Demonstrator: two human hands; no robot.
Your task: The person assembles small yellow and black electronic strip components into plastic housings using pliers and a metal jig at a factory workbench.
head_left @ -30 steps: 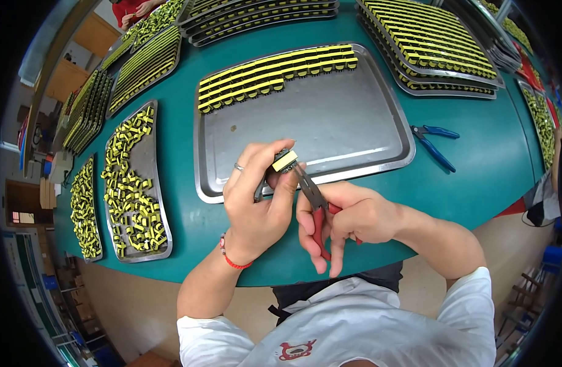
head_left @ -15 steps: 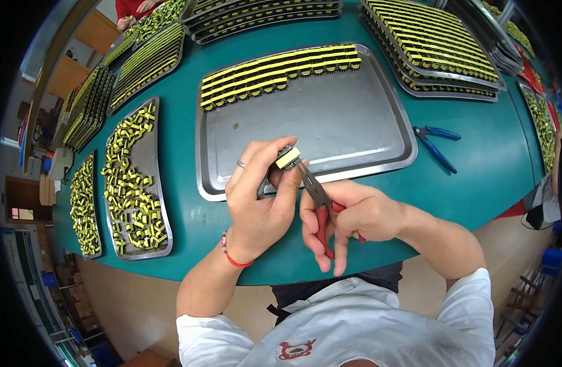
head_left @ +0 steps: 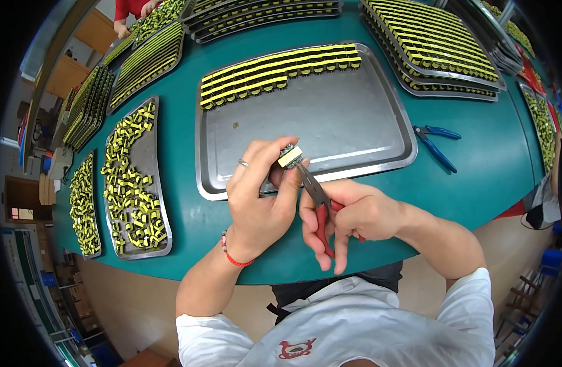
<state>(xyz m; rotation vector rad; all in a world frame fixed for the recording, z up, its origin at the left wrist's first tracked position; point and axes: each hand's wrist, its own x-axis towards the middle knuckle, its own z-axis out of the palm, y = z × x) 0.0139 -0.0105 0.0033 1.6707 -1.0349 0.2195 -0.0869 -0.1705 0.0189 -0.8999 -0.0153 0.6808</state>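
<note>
At 9 o'clock a side tray (head_left: 151,183) is seen loaded with loose yellow parts (head_left: 131,183), apart from the work. Just left of centre, the left hand (head_left: 259,205) is raised over the near rim of the middle tray (head_left: 354,122); its thumb and fingertips are pinched around a small yellow-taped part (head_left: 289,156), which is held above the tray's bare floor rather than resting on it. From 4 o'clock the red-handled pliers (head_left: 314,196) are brought up to the part's underside; their handles are enclosed by the curled fingers of the right hand (head_left: 348,217). Whether the nose is closed on a pin cannot be told. The step is judged best done with the part gripped firmly by its body, its pins left exposed toward the nose, and the pliers squeezed gently so that no pin is bent sideways. At 12 o'clock, ordered rows (head_left: 278,70) fill the far end of the tray. At 2 o'clock a blue-handled cutter (head_left: 437,144) lies idle on the green table (head_left: 464,196), well apart from both hands.
</note>
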